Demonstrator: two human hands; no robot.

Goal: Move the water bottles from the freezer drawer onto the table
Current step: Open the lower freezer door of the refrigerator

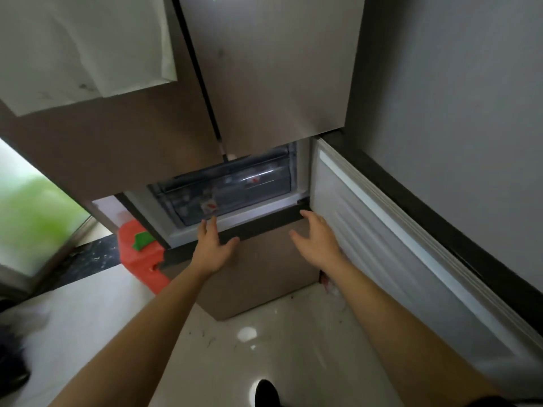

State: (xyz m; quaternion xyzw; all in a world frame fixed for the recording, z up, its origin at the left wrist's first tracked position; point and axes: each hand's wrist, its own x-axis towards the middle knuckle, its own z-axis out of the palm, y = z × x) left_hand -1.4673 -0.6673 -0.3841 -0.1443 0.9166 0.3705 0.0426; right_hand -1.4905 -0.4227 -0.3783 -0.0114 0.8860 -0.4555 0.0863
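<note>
A grey wall (455,83) fills the far right. The floor (88,333) is pale glossy tile, with bright spots of reflected light (246,333) near the middle. On the left a dark speckled stone strip (91,257) crosses it, in front of a glass pane (17,186) showing blurred green and daylight. A brown fridge (264,69) stands far centre, its upper doors closed. A white sheet (82,48) hangs over its left door. An orange plastic container (141,259) sits on the floor at the fridge's left.

Bronze-brown fridge doors (273,69), clear drawer (235,189), orange-red container (141,254).
</note>
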